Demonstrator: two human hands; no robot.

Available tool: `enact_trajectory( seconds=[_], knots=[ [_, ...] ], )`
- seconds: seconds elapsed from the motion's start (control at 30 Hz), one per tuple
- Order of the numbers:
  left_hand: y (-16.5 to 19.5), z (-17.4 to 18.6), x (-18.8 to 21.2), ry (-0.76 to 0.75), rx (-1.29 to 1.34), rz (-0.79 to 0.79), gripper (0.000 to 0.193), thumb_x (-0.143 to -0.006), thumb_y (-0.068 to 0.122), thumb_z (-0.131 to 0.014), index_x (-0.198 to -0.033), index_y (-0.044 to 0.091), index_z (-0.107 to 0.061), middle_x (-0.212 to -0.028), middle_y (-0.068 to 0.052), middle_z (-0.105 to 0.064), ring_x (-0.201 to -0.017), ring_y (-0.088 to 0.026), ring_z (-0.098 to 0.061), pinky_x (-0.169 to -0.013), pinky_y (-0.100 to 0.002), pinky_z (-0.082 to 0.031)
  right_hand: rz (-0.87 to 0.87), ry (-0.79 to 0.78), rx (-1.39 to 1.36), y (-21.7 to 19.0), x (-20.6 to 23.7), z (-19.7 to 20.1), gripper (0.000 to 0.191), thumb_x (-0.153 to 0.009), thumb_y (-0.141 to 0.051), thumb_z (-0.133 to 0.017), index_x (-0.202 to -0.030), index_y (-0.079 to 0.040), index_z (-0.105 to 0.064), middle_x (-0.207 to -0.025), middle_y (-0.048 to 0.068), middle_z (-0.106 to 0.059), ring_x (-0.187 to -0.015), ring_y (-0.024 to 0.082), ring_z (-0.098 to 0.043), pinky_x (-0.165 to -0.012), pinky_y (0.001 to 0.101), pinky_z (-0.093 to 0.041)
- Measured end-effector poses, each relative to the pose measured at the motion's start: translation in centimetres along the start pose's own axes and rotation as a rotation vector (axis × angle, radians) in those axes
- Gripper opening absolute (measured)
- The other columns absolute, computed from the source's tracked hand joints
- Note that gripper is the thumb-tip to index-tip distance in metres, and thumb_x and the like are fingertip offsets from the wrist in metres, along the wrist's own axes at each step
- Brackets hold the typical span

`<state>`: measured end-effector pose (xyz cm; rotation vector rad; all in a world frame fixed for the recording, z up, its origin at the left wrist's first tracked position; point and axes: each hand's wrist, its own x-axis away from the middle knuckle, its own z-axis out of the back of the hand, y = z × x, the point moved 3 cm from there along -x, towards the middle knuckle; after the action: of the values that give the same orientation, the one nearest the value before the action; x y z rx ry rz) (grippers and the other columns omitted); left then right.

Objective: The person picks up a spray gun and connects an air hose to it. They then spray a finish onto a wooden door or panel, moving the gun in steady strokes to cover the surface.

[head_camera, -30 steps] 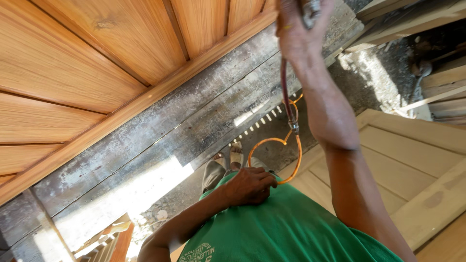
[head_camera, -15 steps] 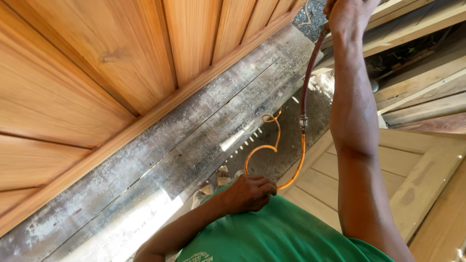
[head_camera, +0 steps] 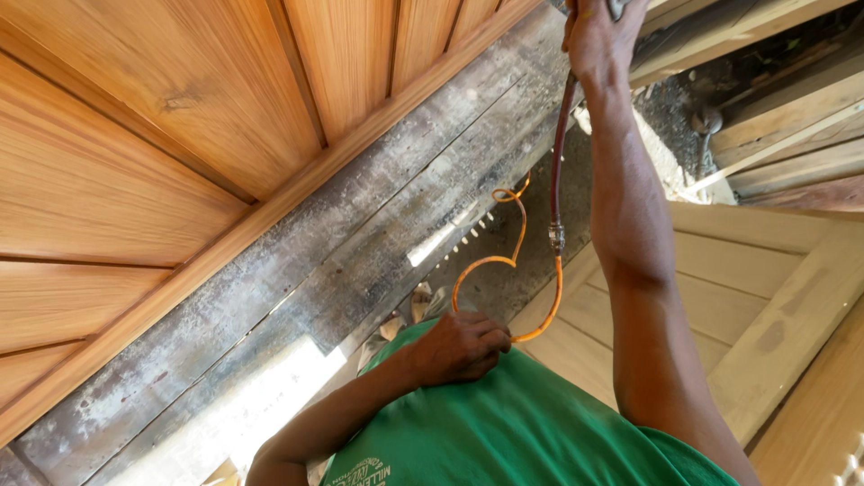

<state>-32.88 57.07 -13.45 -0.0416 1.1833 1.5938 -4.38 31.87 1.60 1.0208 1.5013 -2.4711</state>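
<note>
My right hand (head_camera: 598,40) reaches far forward at the top of the view and is closed around a tool whose body is cut off by the frame edge. A dark red hose (head_camera: 560,153) runs down from it to a metal coupling (head_camera: 557,238), where an orange hose (head_camera: 504,261) loops on. My left hand (head_camera: 461,346) rests against my green shirt (head_camera: 504,432) and grips the orange hose near its lower bend. A varnished panelled wooden door (head_camera: 180,126) fills the left side.
The door lies on a worn grey bench surface (head_camera: 360,261). An unfinished pale wooden door (head_camera: 765,306) lies at the right, with stacked timber boards (head_camera: 783,117) behind it. Grey gritty ground (head_camera: 670,117) shows between them.
The view has shifted so the varnished door fills more of the left. My right arm stays stretched forward holding the tool; my left hand keeps its grip on the orange hose.
</note>
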Motion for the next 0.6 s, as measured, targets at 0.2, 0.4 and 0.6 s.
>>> enact_trajectory(
  seconds=[0.2, 0.4, 0.6],
  knots=[
    [-0.4, -1.0, 1.4, -0.055, 0.029, 0.047, 0.022, -0.084, 0.007, -0.074, -0.099, 0.009, -0.059, -0.101, -0.005, -0.069, -0.090, -0.028, -0.068, -0.075, -0.041, -0.056, -0.036, -0.045, 0.049, 5.1, 5.5, -3.1, 0.028, -0.112, -0.031, -0.063, -0.097, -0.007, -0.063, -0.073, 0.004, -0.057, -0.062, 0.014, -0.058, -0.056, 0.0357, -0.050],
    [-0.8, -1.0, 2.0, -0.075, 0.043, 0.099, 0.023, -0.083, 0.009, -0.076, -0.098, 0.010, -0.058, -0.100, -0.006, -0.068, -0.090, -0.027, -0.069, -0.074, -0.040, -0.057, -0.142, -0.154, -0.059, 7.8, 8.7, -6.0, 0.021, -0.109, -0.030, -0.061, -0.116, -0.010, -0.060, -0.073, -0.001, -0.057, -0.060, 0.010, -0.053, -0.052, 0.0339, -0.048],
    [-1.2, -1.2, 2.9, -0.048, 0.034, 0.140, 0.023, -0.083, 0.007, -0.076, -0.096, 0.010, -0.057, -0.100, -0.006, -0.069, -0.091, -0.027, -0.070, -0.075, -0.039, -0.058, -0.437, -0.229, -0.045, 10.7, 11.9, -8.6, 0.026, -0.102, -0.033, -0.064, -0.110, -0.011, -0.053, -0.064, -0.002, -0.042, -0.052, 0.011, -0.037, -0.047, 0.0356, -0.039]
  ],
)
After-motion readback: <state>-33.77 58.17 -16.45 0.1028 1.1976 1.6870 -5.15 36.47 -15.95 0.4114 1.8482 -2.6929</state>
